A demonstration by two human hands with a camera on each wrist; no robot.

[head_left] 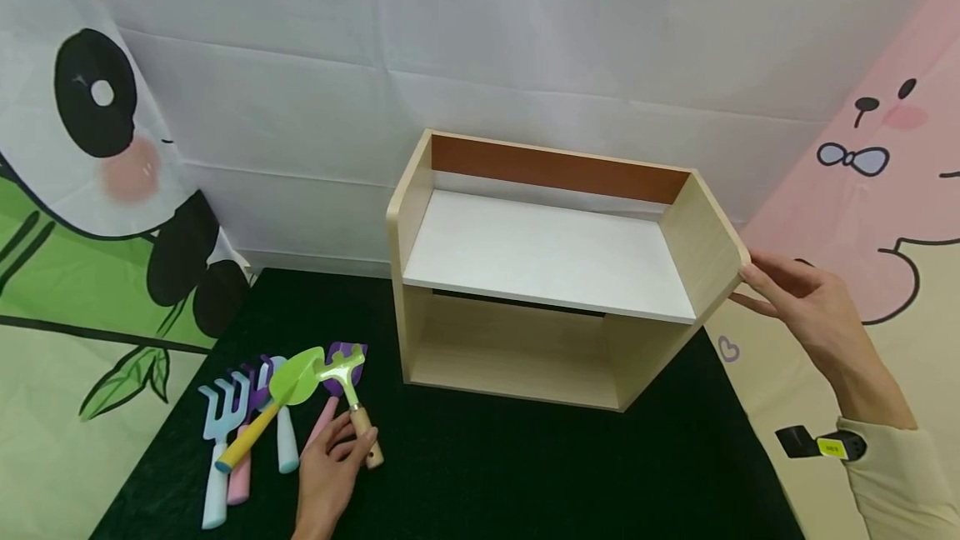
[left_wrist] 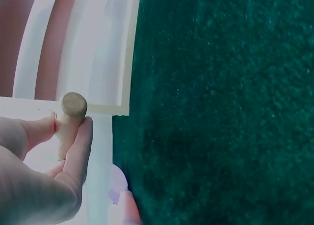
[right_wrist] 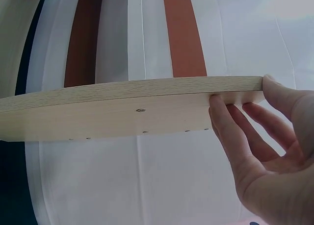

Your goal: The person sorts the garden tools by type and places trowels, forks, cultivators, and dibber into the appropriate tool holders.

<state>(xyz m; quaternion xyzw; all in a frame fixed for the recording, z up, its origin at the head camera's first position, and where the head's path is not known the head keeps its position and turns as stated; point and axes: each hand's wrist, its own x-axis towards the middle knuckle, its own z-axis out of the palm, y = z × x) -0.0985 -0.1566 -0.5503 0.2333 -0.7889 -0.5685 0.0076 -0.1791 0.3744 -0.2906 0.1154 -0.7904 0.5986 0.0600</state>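
Note:
My left hand (head_left: 328, 467) pinches the wooden handle of a small green hand rake (head_left: 345, 369) between thumb and fingers. In the left wrist view the rounded handle end (left_wrist: 74, 103) pokes out above the fingertips. The rake's head overlaps a purple trowel (head_left: 352, 357) with a pink handle. My right hand (head_left: 813, 319) grips the front corner of the right side panel of a small two-tier wooden shelf (head_left: 675, 340). In the right wrist view the thumb lies at the panel's end (right_wrist: 260, 83) and the fingers bear on its outer face.
Left of the rake lie a green trowel with a yellow handle (head_left: 296, 377), a light blue hand fork (head_left: 215, 482) and other purple and blue tools on the dark green cloth (head_left: 480, 473). Behind the shelf hangs a white backdrop (head_left: 300, 132), with printed cartoon panels at both sides.

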